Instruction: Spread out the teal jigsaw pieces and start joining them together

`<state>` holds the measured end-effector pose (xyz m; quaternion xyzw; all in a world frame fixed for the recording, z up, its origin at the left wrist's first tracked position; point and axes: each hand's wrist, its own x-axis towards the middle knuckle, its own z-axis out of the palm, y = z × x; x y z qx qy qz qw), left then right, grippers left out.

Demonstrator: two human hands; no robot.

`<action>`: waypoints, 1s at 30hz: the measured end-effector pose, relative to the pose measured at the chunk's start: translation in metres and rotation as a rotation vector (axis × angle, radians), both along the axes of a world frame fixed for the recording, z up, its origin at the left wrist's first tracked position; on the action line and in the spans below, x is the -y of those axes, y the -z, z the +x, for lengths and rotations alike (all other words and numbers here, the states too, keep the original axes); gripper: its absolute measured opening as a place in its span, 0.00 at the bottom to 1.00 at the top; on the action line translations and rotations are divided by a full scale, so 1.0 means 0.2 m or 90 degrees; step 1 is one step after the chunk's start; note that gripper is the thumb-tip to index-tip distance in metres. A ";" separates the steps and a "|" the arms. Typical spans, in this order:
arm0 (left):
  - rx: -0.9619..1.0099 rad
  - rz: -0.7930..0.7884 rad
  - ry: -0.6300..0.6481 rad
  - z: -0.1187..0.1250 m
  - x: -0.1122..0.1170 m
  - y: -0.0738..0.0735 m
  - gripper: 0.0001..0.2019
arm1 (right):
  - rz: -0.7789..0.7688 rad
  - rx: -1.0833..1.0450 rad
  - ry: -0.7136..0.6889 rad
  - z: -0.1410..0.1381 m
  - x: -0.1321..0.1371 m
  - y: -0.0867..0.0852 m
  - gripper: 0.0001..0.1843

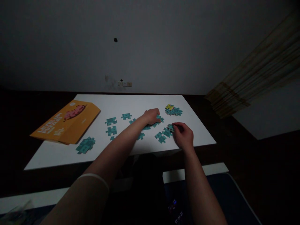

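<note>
Teal jigsaw pieces lie scattered face down on a white table [131, 103]. My left hand [152, 116] reaches across to the right of the middle, its fingers curled over a teal piece [159, 118] on the tabletop. My right hand [184, 135] rests near the front right edge, fingers bent and pinching a teal piece [170, 127]. Two more joined pieces [161, 136] lie just left of that hand. A small cluster of pieces [173, 110], one showing yellow, sits behind both hands.
An orange puzzle box [67, 122] lies flat at the table's left side. A heap of teal pieces [85, 145] sits by the front left edge. A curtain [257, 78] hangs at the right. A wall socket [124, 83] is behind the table.
</note>
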<state>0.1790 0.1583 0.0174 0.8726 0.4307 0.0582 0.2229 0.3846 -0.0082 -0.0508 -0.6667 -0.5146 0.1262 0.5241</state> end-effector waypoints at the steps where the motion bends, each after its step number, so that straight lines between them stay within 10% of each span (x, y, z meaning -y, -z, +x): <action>1: 0.013 -0.002 -0.001 -0.01 -0.02 0.00 0.24 | 0.022 -0.020 0.022 0.01 -0.01 0.01 0.16; 10: -0.011 0.080 -0.159 -0.18 -0.21 0.03 0.19 | -0.019 0.134 0.077 0.00 -0.08 0.01 0.18; 21: -0.101 0.107 0.002 0.01 0.26 0.15 0.40 | -0.032 0.237 -0.016 -0.04 -0.07 -0.02 0.18; 30: -0.091 0.139 0.003 0.00 0.31 0.19 0.39 | -0.107 0.407 -0.148 -0.10 -0.08 0.02 0.38</action>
